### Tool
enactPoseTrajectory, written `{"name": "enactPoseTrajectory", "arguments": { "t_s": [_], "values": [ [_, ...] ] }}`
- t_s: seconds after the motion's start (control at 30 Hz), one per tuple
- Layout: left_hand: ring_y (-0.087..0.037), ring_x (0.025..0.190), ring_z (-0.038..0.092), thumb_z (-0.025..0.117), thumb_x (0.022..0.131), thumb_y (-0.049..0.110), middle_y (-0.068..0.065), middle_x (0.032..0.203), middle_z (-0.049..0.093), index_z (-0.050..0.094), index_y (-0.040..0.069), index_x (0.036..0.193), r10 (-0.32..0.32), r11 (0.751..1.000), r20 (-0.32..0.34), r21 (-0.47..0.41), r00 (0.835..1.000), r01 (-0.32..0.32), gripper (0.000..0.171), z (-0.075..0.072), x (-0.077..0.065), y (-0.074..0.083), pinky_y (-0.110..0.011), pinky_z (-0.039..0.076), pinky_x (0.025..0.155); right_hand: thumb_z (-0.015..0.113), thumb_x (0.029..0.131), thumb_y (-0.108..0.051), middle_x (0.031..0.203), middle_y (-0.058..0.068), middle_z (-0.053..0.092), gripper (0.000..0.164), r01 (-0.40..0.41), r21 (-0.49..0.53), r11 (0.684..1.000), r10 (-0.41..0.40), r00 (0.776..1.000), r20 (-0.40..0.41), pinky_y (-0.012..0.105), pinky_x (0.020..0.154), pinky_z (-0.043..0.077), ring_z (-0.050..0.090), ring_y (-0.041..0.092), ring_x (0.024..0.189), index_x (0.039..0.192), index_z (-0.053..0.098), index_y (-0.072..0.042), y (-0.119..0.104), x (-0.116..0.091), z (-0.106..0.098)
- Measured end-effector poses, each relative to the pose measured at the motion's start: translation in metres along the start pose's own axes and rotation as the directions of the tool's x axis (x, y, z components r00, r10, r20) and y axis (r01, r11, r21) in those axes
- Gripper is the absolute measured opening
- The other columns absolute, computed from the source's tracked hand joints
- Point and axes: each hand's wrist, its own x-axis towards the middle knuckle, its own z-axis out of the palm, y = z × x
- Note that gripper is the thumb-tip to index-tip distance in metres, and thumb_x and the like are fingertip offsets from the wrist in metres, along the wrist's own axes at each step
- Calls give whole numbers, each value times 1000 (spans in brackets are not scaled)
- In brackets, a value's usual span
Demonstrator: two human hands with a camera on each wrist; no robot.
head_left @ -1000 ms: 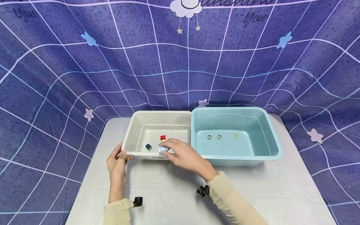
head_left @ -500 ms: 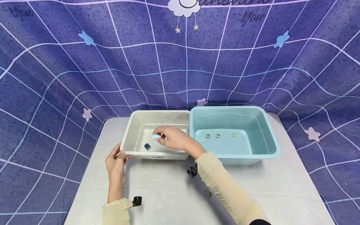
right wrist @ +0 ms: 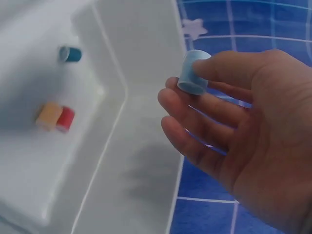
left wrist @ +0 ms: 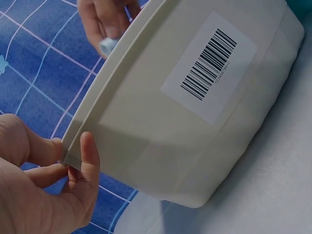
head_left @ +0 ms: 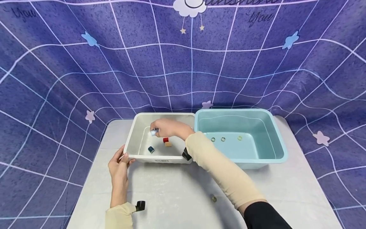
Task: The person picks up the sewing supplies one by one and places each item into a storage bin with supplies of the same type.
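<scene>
My right hand (head_left: pixel 168 127) pinches a light blue thread spool (right wrist: pixel 193 74) between thumb and fingers, above the far left part of the white bin (head_left: pixel 160 157). Lower in the bin, a red spool (head_left: pixel 166 140) and a yellow-orange spool (head_left: pixel 168 144) lie against each other. A dark teal spool (head_left: pixel 151 149) rests nearer the front wall, apart from them. At the bin's front left corner, my left hand (head_left: pixel 119 167) grips the rim, thumb on one side and fingers on the other, as the left wrist view shows.
A light blue bin (head_left: pixel 241 160) stands against the white bin's right side, with three small rings inside, one a pale green ring (head_left: pixel 239 138). A small round greenish thing (head_left: pixel 214 199) lies on the table in front. A purple curtain (head_left: pixel 183 79) hangs behind.
My right hand has moved left and toward the back of the white bin with the light blue spool. The red and yellow-orange spools are uncovered. My left hand stays on the corner.
</scene>
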Motion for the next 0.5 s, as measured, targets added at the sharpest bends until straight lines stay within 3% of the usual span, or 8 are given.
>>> {"name": "enactPoseTrajectory", "arguments": {
  "t_s": [0.33,0.5],
  "values": [
    [-4,89,64,52,105,1,-16,133,53,52,5,152,-6,1000,21,-9,1000,7,48,0,2,-4,-14,63,72,66,92,-1,104,6,69,18,-115,-84,990,118,992,33,29,85,52,50,14,89,107,77,-3,40,19,10],
    [-3,84,63,53,105,0,-15,129,52,53,4,152,-15,999,21,-46,1000,16,47,-3,3,-1,-13,62,70,68,92,-3,119,8,73,25,-163,-87,983,168,985,50,28,96,56,59,17,100,115,77,-3,53,29,15]
  ]
}}
